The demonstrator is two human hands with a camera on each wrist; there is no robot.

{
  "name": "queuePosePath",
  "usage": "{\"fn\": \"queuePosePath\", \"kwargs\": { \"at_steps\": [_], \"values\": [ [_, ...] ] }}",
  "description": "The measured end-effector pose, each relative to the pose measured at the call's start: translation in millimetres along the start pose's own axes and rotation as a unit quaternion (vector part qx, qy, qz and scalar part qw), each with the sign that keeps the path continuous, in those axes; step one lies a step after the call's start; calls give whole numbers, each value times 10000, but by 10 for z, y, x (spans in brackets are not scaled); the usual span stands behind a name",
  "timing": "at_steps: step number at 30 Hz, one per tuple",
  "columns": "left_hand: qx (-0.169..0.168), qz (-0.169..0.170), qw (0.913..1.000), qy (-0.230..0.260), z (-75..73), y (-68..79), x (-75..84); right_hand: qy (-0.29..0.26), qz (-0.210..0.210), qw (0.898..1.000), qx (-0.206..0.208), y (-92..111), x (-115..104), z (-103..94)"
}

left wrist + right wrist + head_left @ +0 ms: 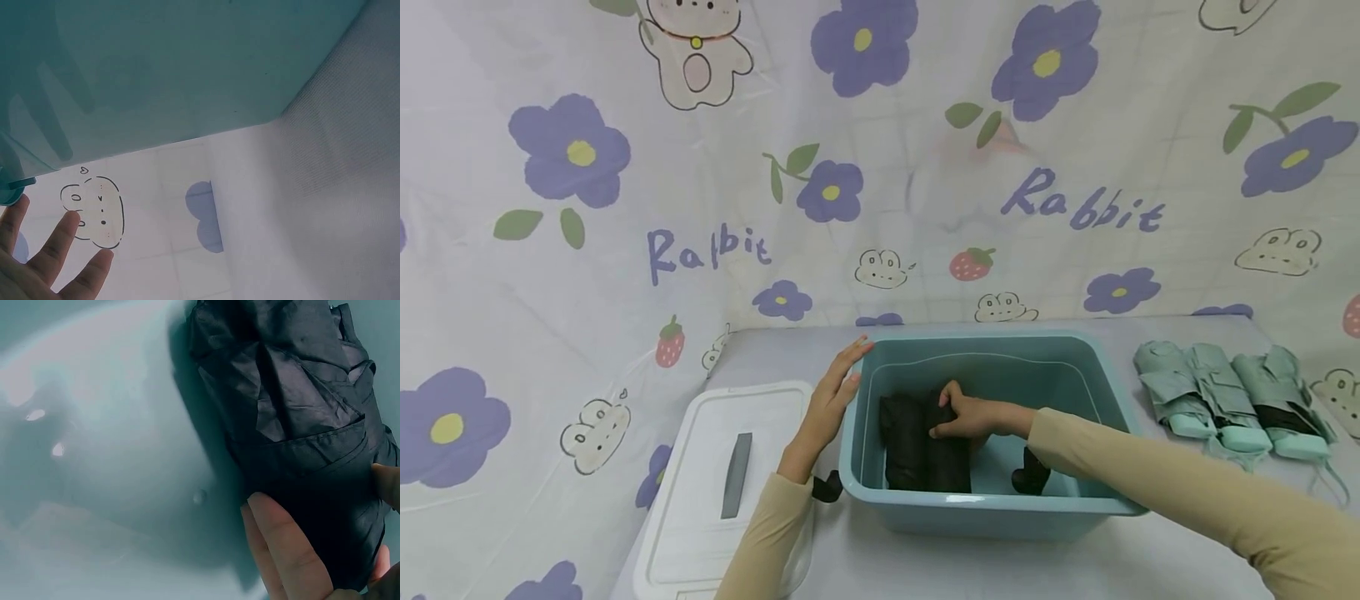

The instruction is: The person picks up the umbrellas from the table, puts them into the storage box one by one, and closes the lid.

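Inside a teal plastic bin (992, 518) lie two black folded umbrellas, side by side against its left end. My right hand (973, 415) reaches into the bin and grips the right-hand umbrella (950, 468) near its far end. The other umbrella (904, 450) lies beside it, nearer the left wall. In the right wrist view, thumb and fingers (284, 544) are on both sides of the smooth end of the held umbrella (287, 400), whose cloth is crumpled further along. My left hand (826, 407) rests with extended fingers at the bin's left rim.
A white lid (700, 492) with a grey handle lies left of the bin. Several light green folded umbrellas (1221, 392) lie on the table to the right. Small black objects (1032, 475) show at the bin's right front and outside its left corner. A patterned curtain (925, 242) hangs behind.
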State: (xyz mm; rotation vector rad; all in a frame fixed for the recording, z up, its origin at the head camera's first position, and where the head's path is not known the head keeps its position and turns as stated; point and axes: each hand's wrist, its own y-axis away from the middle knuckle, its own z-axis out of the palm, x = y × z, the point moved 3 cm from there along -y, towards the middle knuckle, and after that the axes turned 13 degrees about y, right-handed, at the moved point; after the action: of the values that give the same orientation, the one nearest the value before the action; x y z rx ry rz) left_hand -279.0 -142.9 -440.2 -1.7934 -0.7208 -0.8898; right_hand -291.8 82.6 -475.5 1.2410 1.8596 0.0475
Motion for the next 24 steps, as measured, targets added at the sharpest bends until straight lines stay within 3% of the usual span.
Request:
{"fn": "queuePosePath", "kwargs": {
  "at_steps": [11,24],
  "values": [
    [-1,56,10000,42,5,19,-16,-57,111,9994,-336,-2,2,-15],
    [-22,60,10000,32,9,20,-7,1061,173,9921,-642,54,-57,-178]
  ]
}}
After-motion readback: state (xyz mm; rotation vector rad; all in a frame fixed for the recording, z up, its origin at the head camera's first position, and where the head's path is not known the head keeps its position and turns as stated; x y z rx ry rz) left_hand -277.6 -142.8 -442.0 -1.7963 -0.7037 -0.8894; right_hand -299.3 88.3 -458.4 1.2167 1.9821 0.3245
